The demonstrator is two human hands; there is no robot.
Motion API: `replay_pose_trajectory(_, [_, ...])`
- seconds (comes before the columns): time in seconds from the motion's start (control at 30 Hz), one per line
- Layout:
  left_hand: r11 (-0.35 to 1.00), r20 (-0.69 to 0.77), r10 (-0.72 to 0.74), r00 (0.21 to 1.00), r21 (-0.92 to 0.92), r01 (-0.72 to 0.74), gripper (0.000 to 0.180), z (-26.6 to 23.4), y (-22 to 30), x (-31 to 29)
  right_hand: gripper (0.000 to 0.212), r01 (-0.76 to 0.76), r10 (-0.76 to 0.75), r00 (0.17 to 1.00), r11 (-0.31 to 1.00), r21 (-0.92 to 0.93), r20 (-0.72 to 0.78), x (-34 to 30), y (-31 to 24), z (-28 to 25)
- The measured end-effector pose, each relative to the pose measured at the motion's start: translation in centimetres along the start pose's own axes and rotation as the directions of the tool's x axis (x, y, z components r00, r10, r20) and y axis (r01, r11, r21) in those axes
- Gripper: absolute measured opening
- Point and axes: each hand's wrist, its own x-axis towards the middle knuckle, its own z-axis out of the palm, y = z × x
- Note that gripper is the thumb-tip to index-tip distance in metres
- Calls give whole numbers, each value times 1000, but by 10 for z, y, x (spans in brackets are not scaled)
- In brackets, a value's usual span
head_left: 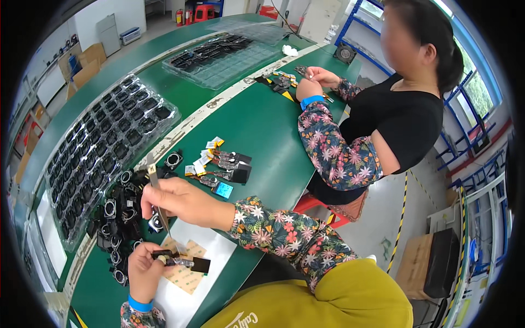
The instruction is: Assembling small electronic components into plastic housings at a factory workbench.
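My left hand [144, 269] pinches a small circuit assembly [178, 262] that ends in a flat black screen [202, 265]. Above it, my right hand [183, 202] grips metal tweezers [162, 214], tips pointing down toward the assembly. Whether the tips touch it, I cannot tell. Beneath lies a tan sheet of adhesive pieces [187, 282] on white paper [217, 252]. Beyond my right hand, several screen modules with small silver batteries [210, 146] lie on the green table; one small screen [222, 189] shows blue.
Black round-faced housings [111, 208] are heaped left of my hands. A clear tray of black parts [104, 136] stands behind them, another tray [210, 71] farther back. At right, a seated co-worker's hands [322, 78] handle similar parts on the green table [262, 131].
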Motion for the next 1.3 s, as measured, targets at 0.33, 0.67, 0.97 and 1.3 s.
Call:
replay_pose_trajectory(0.33, [999,78,-38,996,5,38,17,-7,2,0,31,-88,88,996,990,110,10,14,11,-14])
replay_pose_trajectory(0.67, [1000,117,14,993,-27,-11,27,-17,-10,-3,13,-109,107,993,993,43,51,11,4,-11])
replay_pose_trajectory(0.97, [991,-25,-52,998,-128,48,19,-11,25,-9,16,1,5,999,986,-168,39,-36,-38,-18])
replay_pose_trajectory(1.3, [949,-100,-27,995,-314,-5,20,14,13,16,10,-264,255,964,940,-217,-70,-72,9,-13])
